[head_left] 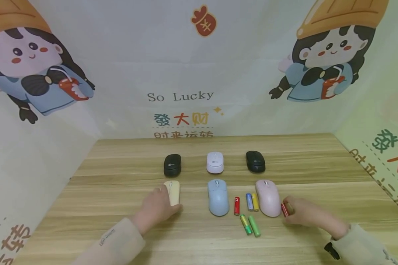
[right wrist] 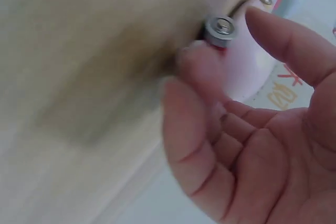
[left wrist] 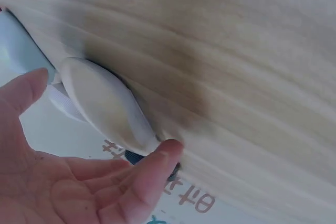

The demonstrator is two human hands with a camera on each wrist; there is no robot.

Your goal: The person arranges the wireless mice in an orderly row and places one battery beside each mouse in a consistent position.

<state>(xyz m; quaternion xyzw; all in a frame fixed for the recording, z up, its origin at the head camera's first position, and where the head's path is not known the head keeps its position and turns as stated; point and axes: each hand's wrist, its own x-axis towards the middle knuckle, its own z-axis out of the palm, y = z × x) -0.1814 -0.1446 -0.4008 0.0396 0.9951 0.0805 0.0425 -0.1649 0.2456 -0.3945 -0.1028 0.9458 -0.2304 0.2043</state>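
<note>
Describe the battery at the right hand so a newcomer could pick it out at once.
In the head view, find the wooden table, then the pink mouse ending its near row on the right. The red battery is just right of that mouse, at the right hand; the other batteries all lie left of the mouse.

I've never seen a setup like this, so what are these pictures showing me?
No machine, just someone's bare left hand and right hand. The wide picture comes from a head-worn camera, the close ones from each wrist. On the table are two black mice, a white mouse, a blue mouse, a pink mouse, a yellow mouse and five batteries. The left hand is spread around the yellow mouse; the right hand is at a sixth, red battery beside the pink mouse. Whether either grips, I can't tell.
</note>
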